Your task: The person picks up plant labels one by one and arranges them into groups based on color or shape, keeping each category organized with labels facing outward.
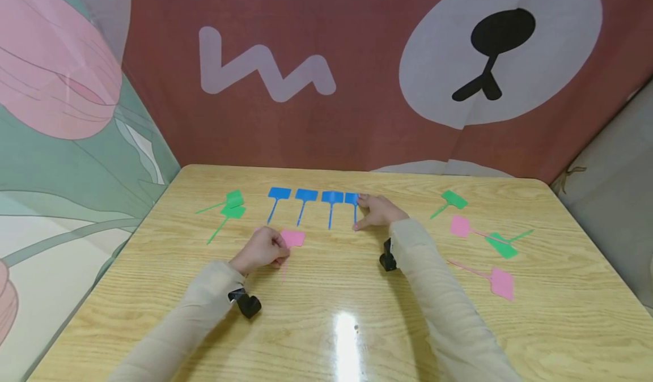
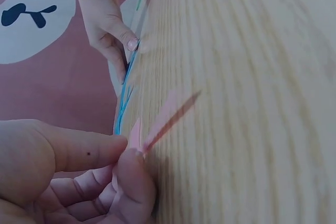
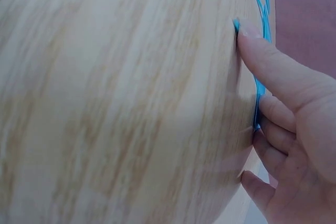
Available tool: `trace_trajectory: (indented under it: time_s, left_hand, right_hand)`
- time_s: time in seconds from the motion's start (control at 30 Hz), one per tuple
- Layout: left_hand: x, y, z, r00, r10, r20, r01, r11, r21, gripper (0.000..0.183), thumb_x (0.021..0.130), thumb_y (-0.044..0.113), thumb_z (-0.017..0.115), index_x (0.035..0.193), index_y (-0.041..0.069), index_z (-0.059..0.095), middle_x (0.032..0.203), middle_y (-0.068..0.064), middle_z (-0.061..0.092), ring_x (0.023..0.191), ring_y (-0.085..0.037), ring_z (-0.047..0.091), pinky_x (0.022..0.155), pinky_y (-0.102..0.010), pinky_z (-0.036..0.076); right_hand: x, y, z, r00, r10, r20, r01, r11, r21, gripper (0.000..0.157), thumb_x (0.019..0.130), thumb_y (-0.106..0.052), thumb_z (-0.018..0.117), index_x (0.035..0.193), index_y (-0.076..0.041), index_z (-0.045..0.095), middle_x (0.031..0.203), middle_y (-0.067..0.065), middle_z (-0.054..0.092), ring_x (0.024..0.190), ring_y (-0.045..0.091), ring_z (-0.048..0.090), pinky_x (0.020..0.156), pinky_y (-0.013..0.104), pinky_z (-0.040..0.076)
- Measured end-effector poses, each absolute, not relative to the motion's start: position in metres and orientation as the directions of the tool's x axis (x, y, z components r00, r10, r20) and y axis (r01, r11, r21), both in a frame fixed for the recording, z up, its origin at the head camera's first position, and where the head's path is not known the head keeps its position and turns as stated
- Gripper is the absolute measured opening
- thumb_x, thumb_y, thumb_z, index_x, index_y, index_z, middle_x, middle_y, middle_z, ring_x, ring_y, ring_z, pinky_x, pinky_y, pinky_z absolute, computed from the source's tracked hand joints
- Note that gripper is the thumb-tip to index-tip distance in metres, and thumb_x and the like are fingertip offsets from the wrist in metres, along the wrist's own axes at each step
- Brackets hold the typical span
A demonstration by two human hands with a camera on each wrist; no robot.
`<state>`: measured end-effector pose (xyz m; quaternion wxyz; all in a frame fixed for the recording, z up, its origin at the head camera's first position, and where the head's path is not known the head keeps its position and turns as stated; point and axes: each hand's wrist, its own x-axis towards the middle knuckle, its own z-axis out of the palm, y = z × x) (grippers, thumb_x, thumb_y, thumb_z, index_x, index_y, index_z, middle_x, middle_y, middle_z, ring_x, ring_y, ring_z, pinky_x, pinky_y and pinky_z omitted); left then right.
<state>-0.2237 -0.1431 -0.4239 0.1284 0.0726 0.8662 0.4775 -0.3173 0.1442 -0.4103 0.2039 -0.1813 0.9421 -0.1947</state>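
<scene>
Four flat blue tags with thin stems stand in a row, stems toward me; the rightmost blue tag lies under my right hand. In the right wrist view my right thumb touches its stem tip, while the other fingers, spread apart, rest along the head. My left hand pinches a pink tag between thumb and forefinger, just below the blue row. In the left wrist view, pink pieces stick out past the fingertips. A bit of pink shows behind the left hand, mostly hidden.
Two overlapping green tags lie at the left. On the right are a green tag, a pink tag crossing another green tag, and a lower pink tag. A printed cloth hangs behind the wooden table.
</scene>
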Motion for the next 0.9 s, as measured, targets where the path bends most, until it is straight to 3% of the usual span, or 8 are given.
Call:
trace_trajectory:
  time_s: [0.27,0.6,0.77,0.9]
  left_hand:
    - [-0.225,-0.159,-0.419,-0.952,0.306,0.009,0.207,0.620,0.757,0.005,0.077,-0.002,0.066,0.077,-0.002,0.061,0.067,-0.004,0.056,0.058,-0.011,0.050,0.050,-0.022,0.043]
    - [-0.225,-0.189,-0.412,-0.905,0.415,0.090,0.354,0.621,0.699,0.020,0.075,0.001,0.070,0.093,-0.004,0.062,0.073,-0.004,0.054,0.064,-0.013,0.047,0.056,-0.022,0.042]
    - [-0.227,-0.201,-0.411,-0.879,0.458,0.130,0.431,0.649,0.627,0.035,0.068,0.007,0.078,0.097,-0.005,0.062,0.077,-0.009,0.056,0.068,-0.019,0.049,0.059,-0.025,0.041]
    - [-0.230,-0.213,-0.411,-0.849,0.511,0.131,0.490,0.671,0.557,0.053,0.062,0.014,0.083,0.106,-0.004,0.060,0.089,-0.010,0.058,0.077,-0.022,0.050,0.067,-0.031,0.042]
  right_hand:
    - [-0.318,0.144,-0.410,-0.851,-0.426,-0.306,-0.272,0.857,-0.438,0.086,0.078,-0.038,0.070,0.143,-0.006,0.025,0.150,0.010,0.016,0.136,0.034,0.009,0.108,0.047,0.012]
    - [-0.318,0.145,-0.409,-0.849,-0.428,-0.310,-0.275,0.859,-0.431,0.086,0.078,-0.038,0.070,0.143,-0.005,0.024,0.150,0.010,0.015,0.136,0.032,0.010,0.108,0.047,0.012]
    - [-0.317,0.145,-0.410,-0.848,-0.428,-0.313,-0.279,0.862,-0.423,0.086,0.078,-0.038,0.070,0.143,-0.006,0.024,0.150,0.010,0.015,0.136,0.032,0.010,0.109,0.046,0.013]
    - [-0.317,0.144,-0.410,-0.849,-0.427,-0.312,-0.277,0.861,-0.426,0.086,0.078,-0.038,0.070,0.143,-0.006,0.024,0.150,0.010,0.016,0.136,0.031,0.010,0.109,0.046,0.013]
